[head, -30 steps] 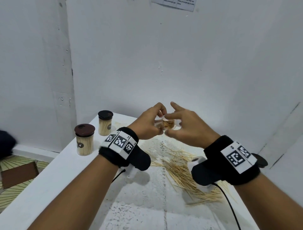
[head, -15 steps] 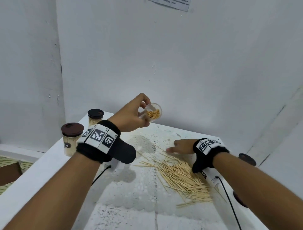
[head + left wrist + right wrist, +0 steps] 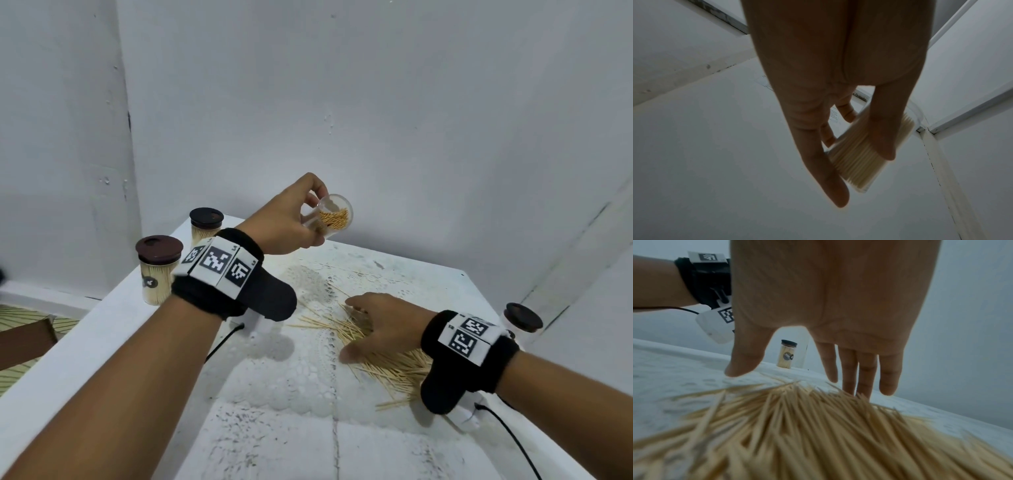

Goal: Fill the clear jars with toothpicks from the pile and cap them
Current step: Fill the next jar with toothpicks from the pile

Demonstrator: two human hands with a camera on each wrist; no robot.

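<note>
My left hand [image 3: 301, 219] grips a clear jar [image 3: 331, 216] partly filled with toothpicks, raised above the table and tilted with its open mouth toward me. The left wrist view shows thumb and fingers curled round that jar [image 3: 863, 155]. A pile of loose toothpicks [image 3: 383, 359] lies on the white table [image 3: 274, 428]. My right hand [image 3: 373, 325] is spread over the pile, fingers straight, fingertips [image 3: 863, 391] touching the toothpicks [image 3: 797, 426]; it holds nothing that I can see.
Two filled jars with dark brown caps stand at the table's left edge, one nearer [image 3: 158, 270] and one farther back [image 3: 205, 224]. Another dark-capped jar [image 3: 522, 323] stands at the right edge behind my right wrist. White walls close in behind and to the right.
My right hand left the jar's mouth and came down onto the toothpick pile. The left hand lifted the jar up and stayed raised.
</note>
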